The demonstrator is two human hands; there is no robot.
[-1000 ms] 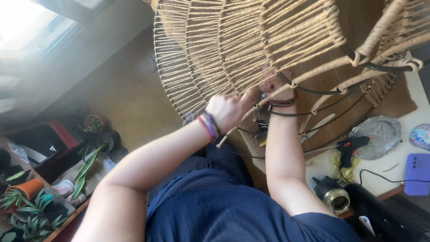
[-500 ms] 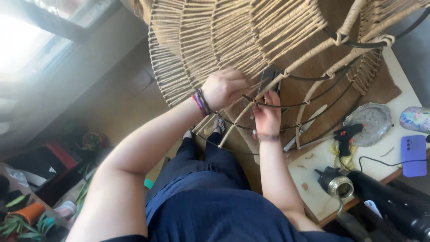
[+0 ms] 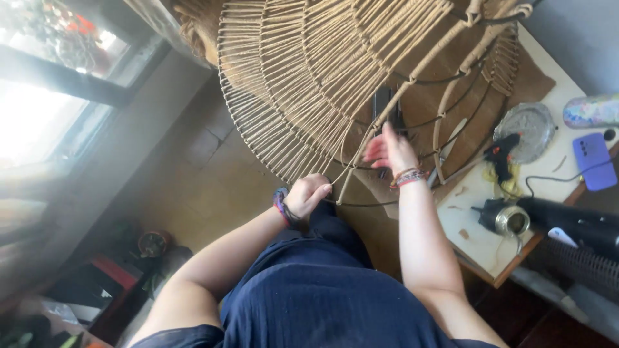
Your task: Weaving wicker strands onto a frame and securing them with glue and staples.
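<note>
my left hand point(image 3: 308, 193) pinches a tan cord point(image 3: 353, 161) at frame centre while my right hand point(image 3: 389, 149), fingers spread, touches the round rope-wrapped wire frame point(image 3: 335, 77).

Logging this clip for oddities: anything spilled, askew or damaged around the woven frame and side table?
Mostly tidy. Small scraps and a yellowish tangle lie loose on the white table beside the glue gun. The woven frame stands tilted, part unwrapped.
</note>
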